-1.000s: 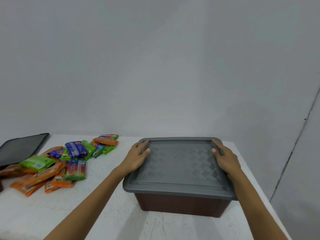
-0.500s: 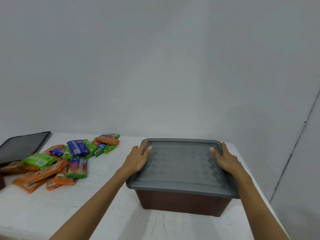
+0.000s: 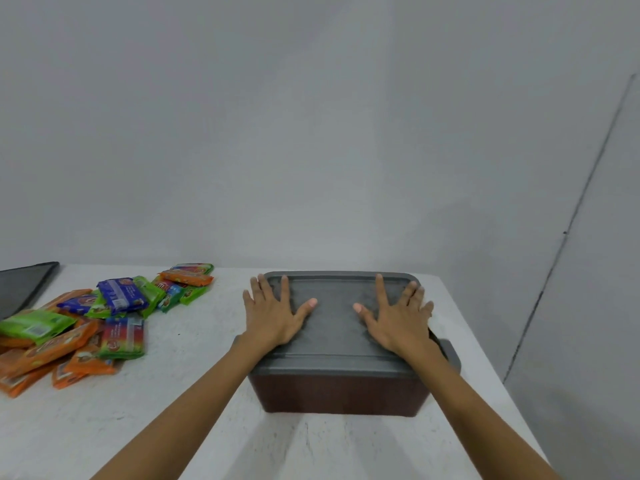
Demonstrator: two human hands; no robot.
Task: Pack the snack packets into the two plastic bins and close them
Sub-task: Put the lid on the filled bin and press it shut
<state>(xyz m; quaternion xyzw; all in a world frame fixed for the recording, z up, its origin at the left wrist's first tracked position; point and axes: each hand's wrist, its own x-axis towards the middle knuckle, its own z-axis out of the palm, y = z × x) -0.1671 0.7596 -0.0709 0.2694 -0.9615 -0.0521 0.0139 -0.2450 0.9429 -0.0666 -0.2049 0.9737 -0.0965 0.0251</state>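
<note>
A brown plastic bin [image 3: 341, 396] stands on the white table, covered by its grey lid [image 3: 334, 327]. My left hand [image 3: 272, 313] lies flat on the lid's left half with fingers spread. On the right half my right hand [image 3: 398, 317] presses down the same way, fingers straight. A heap of snack packets [image 3: 90, 320] in orange, green, blue and red lies on the table to the left of the bin. The bin's contents are hidden by the lid.
A dark flat lid or tray [image 3: 20, 289] lies at the far left edge of the table [image 3: 194, 410]. The table's right edge runs close beside the bin. A bare grey wall stands behind.
Both hands have moved from the lid's side edges onto its top surface and now lie flat with fingers spread. The lid sits lower and squarer on the bin.
</note>
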